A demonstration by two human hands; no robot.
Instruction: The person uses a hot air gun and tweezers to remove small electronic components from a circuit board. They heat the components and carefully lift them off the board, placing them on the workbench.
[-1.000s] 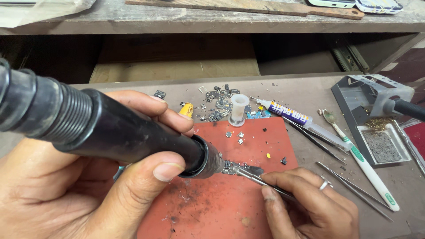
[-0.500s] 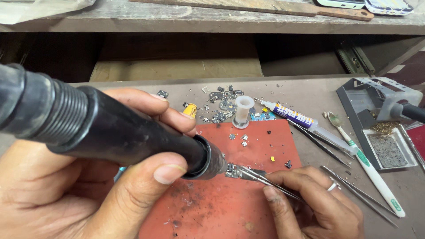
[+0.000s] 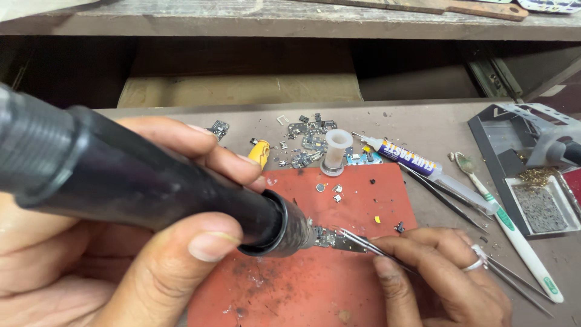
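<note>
Left hand (image 3: 121, 260) grip clamped around black hot-air handle (image 3: 151, 184), nozzle just over small circuit board (image 3: 330, 237). Right hand (image 3: 442, 275) grip pinched shut on tweezers (image 3: 363, 245), tips touching board on red mat (image 3: 339, 278). Beyond the tips: white tube (image 3: 336, 151); right of it, white-and-blue labelled syringe (image 3: 423, 166), toothbrush (image 3: 514, 233) on counter (image 3: 423, 127).

electronics repair workshop: soldering stand (image 3: 532, 157), scattered circuit parts (image 3: 305, 142).

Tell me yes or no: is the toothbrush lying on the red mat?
No, the toothbrush lies on the grey bench right of the red mat.
</note>
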